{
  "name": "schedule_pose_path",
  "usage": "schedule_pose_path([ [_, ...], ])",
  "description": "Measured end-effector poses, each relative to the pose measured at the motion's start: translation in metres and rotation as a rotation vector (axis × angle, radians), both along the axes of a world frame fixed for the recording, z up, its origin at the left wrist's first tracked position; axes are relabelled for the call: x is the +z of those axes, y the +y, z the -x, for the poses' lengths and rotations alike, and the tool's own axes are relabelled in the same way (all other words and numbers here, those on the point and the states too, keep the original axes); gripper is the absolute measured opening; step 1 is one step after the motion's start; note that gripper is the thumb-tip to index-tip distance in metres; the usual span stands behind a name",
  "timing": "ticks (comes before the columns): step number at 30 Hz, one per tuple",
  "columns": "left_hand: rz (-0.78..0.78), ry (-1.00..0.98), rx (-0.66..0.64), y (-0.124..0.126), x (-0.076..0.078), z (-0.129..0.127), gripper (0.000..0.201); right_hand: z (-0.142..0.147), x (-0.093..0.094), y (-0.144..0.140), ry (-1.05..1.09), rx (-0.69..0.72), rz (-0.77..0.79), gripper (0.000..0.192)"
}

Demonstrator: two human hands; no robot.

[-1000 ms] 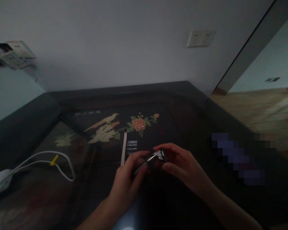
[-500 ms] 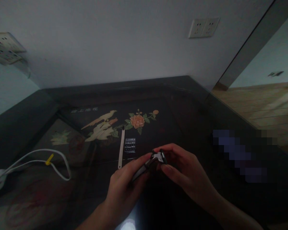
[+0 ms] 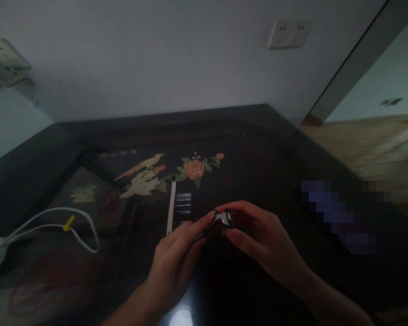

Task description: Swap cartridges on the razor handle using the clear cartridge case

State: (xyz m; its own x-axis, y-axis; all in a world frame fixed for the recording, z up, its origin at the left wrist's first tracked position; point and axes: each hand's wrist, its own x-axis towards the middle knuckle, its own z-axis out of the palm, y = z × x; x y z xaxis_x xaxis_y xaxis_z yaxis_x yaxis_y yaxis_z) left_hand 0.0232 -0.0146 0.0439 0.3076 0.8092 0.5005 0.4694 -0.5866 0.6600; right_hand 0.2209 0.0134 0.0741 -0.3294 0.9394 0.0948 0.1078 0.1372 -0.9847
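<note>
A dark and silver razor (image 3: 222,219) is between my two hands above the table. My left hand (image 3: 173,258) is closed around its handle, most of which the fingers hide. At the head end, my right hand (image 3: 261,235) has its thumb and fingertips closed about the razor's head, so the grip is partly hidden. Just beyond, a small clear plastic case (image 3: 183,203) with dark bars inside lies on the table. Beside it is a narrow pale strip (image 3: 172,203) with a dark far end and a small hole near my left hand.
The dark, glossy table (image 3: 265,172) carries an inlaid bird and flower picture. A white cable (image 3: 88,222) with a yellow tie (image 3: 68,223) loops on the left. On the right lies a blurred-out purple object (image 3: 336,217). A wall with sockets (image 3: 290,34) stands behind.
The razor has tilted slightly in my hands, and its head shows at a somewhat different angle. The whole view has shifted a little; both hands keep their grip.
</note>
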Motion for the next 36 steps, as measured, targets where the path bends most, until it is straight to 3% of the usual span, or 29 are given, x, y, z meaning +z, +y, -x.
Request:
schedule_pose_path([
  [12, -0.054, 0.094, 0.008, -0.0004, 0.0006, -0.0009, 0.046, 0.0068, -0.0028, -0.0065, 0.058, -0.061, -0.016, 0.029],
  [27, -0.148, 0.182, 0.038, 0.0001, 0.0008, 0.0026, 0.042, 0.0073, -0.0057, -0.0076, 0.021, -0.129, -0.178, 0.030],
  [36, -0.261, 0.241, 0.082, 0.0001, 0.0062, 0.0051, 0.040, 0.0056, -0.0075, -0.0083, 0.150, -0.095, -0.163, 0.029],
])
